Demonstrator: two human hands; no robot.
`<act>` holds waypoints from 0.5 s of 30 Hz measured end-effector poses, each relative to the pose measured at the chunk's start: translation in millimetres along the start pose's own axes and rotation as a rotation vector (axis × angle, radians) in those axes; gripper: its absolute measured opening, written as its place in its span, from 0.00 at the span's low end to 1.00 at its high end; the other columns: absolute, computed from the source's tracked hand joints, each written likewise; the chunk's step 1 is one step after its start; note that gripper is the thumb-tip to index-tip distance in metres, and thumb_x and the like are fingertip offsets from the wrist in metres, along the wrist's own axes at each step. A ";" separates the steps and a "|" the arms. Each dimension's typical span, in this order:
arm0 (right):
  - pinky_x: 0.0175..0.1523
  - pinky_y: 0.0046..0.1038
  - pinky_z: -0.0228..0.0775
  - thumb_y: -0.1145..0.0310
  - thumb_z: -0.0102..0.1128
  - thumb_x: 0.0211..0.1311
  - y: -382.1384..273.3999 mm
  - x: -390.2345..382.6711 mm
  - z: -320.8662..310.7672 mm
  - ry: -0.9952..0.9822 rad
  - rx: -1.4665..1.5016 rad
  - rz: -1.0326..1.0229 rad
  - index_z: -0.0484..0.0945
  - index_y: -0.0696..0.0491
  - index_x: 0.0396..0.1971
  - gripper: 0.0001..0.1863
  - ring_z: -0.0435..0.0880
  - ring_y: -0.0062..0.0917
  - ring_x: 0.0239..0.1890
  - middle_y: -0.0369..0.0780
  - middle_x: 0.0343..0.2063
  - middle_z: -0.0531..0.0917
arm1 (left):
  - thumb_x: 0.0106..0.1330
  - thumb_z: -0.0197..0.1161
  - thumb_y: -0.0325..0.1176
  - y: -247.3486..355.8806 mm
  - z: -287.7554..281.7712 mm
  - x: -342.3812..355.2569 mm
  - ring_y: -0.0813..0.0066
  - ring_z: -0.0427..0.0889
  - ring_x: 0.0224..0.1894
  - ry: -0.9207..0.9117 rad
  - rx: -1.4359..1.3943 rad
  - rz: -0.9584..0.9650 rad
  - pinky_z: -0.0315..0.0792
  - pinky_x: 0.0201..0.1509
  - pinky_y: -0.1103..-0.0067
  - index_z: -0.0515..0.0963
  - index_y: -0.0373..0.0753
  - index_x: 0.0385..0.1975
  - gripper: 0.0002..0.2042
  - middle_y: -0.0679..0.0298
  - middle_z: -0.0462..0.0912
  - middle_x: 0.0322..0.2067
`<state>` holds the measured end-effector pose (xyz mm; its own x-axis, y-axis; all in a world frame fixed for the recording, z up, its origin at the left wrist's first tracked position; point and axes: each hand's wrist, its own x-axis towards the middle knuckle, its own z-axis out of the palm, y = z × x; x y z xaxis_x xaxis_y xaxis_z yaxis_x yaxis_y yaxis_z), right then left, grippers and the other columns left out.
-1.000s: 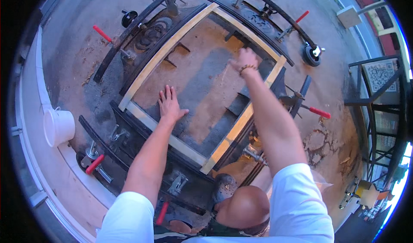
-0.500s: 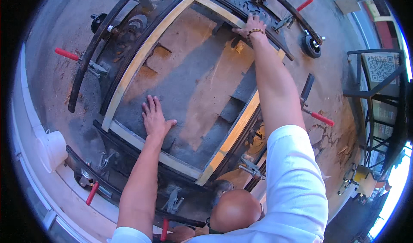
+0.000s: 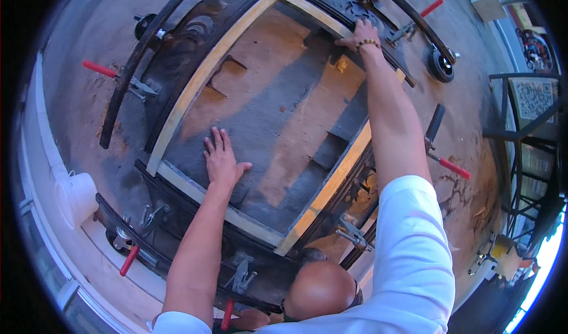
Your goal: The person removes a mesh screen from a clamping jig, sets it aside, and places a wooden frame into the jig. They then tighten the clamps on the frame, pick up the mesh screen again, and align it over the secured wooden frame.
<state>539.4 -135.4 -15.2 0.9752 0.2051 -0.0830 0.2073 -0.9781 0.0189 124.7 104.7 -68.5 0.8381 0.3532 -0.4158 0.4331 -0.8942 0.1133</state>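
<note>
A rectangular frame of pale wooden strips [image 3: 207,73] lies inside dark metal rails [image 3: 177,106], over a grey slab-like surface [image 3: 260,150]. My left hand [image 3: 222,161] is open inside the near left part of the frame. Its fingers are spread and its thumb points right; whether the palm touches the surface, I cannot tell. My right arm stretches to the far right, where my right hand [image 3: 362,35], with a beaded bracelet [image 3: 368,43] at the wrist, lies over the far strip and rail. Its fingers reach forward and its thumb stands apart.
Around the frame stand toggle clamps with red handles [image 3: 99,69], curved dark bars [image 3: 414,17] and a black wheel [image 3: 441,66]. A white bucket [image 3: 77,199] is at the left. A dark metal rack [image 3: 503,134] stands at the right. My knee [image 3: 322,289] is close at the near edge.
The whole scene has shifted slightly right in the picture. Both hands keep nearly the same places relative to the frame.
</note>
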 end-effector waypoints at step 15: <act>0.66 0.42 0.60 0.47 0.79 0.33 -176.8 -44.6 -45.9 -0.001 -0.120 -0.456 0.65 0.46 0.63 0.53 0.64 0.41 0.65 0.45 0.63 0.66 | 0.43 0.75 0.53 -7.1 -2.1 -1.9 0.43 0.46 0.71 -0.017 -0.085 -0.056 0.52 0.71 0.56 0.45 0.36 0.70 0.58 0.52 0.41 0.72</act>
<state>462.8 30.0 30.9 0.7822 0.6132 -0.1102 0.6224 -0.7769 0.0954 120.7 111.0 -66.7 0.8063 0.3967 -0.4388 0.5064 -0.8463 0.1654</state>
